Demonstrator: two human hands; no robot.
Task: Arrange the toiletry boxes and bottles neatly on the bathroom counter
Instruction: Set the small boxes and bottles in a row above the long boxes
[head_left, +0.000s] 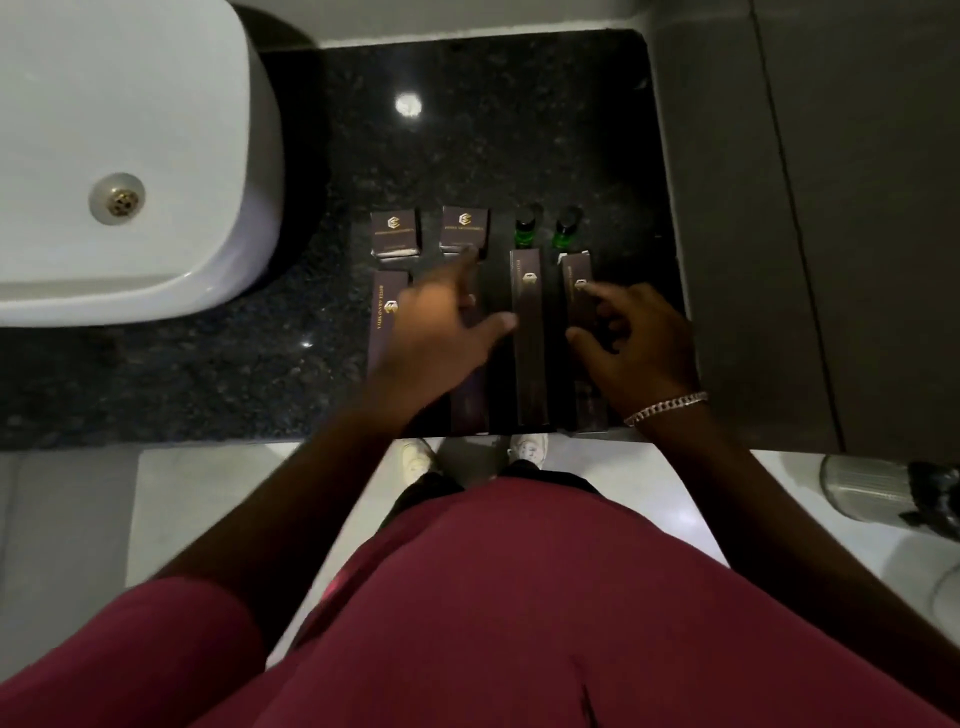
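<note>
**Rows nearly set, last nudges left**

Beside the basin (130, 156), on the dark table (467, 130), the toiletries already form rows: two small boxes (395, 232) and two green bottles (524, 228) far, four long boxes (529, 332) near. Left hand (436, 332), fingers spread and gripping nothing, touches the second small box. Right hand (634, 343), loosely apart, fingers the rightmost long box (577, 291). Judged: mostly done; only straightening remains.

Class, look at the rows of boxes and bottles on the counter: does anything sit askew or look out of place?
Little stands out. The four long boxes lie roughly parallel; the rightmost long box, under the right hand, looks slightly tilted. The two small boxes and two green bottles line up behind them. Nothing spilled.
</note>
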